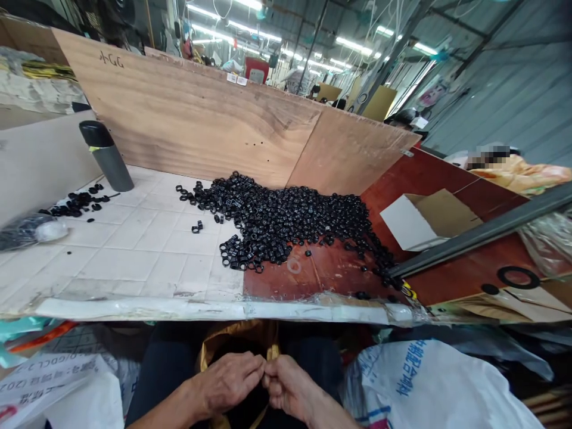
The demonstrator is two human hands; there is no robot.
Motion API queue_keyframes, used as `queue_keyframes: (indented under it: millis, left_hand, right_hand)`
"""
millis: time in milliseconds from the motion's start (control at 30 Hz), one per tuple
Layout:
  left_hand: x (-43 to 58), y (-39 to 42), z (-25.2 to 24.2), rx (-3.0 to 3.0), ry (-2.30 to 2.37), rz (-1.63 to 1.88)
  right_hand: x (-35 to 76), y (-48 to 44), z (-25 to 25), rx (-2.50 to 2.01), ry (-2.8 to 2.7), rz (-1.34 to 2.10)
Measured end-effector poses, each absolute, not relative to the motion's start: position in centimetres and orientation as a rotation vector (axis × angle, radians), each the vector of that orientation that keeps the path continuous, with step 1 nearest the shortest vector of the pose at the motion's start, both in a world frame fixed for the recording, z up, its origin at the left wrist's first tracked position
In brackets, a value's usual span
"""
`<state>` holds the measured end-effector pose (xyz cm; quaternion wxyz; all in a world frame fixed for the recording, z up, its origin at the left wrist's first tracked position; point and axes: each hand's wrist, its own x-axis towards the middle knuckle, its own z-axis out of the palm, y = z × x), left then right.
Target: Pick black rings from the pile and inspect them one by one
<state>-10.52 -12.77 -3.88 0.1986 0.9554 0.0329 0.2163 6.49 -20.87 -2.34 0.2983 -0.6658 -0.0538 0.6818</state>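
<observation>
Small, glossy black ring-shaped pieces [290,214] lie in a wide, loose heap across the worktop, and I see them spread from its white tile-patterned covering [134,256] onto a scuffed red-brown board [277,286]. A few rings sit apart on the white side. Below the front edge, I have the left hand [227,381] and the right hand [290,384] meeting at the fingertips, over a dark-mouthed, yellow-brown bag [236,329] between the person's legs. Both hands are clenched, fingers curled in and tips pinched together; I cannot tell whether anything is caught between them. On the worktop's left, I make out a grey bottle with a black cap [111,158], tilted in my view, near a smaller scatter of black bits [75,204]. Right of the heap, an open white-and-brown cardboard box [413,223] rests against a red-brown panel [402,179]. A white sack with blue print [438,387] bulges below, right of the hands.
</observation>
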Motion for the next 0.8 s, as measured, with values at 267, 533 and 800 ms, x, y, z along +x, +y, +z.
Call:
queue_keyframes:
  millis: [267,533,800]
  left_hand:
    - [-6.5,-9.3,1.1,2.330,0.769,0.714]
    - [0.4,-1.2,-0.3,2.316,1.279,0.652]
    - [-0.4,-1.4,-0.8,2.343,1.166,0.659]
  right_hand:
    - [15.8,-12.1,2.6,-1.803,-1.355,0.184]
    - [17.9,-5.5,-1.7,-1.949,-1.524,-0.017]
    - [17.0,-6.0,-2.1,-1.788,-1.500,0.116]
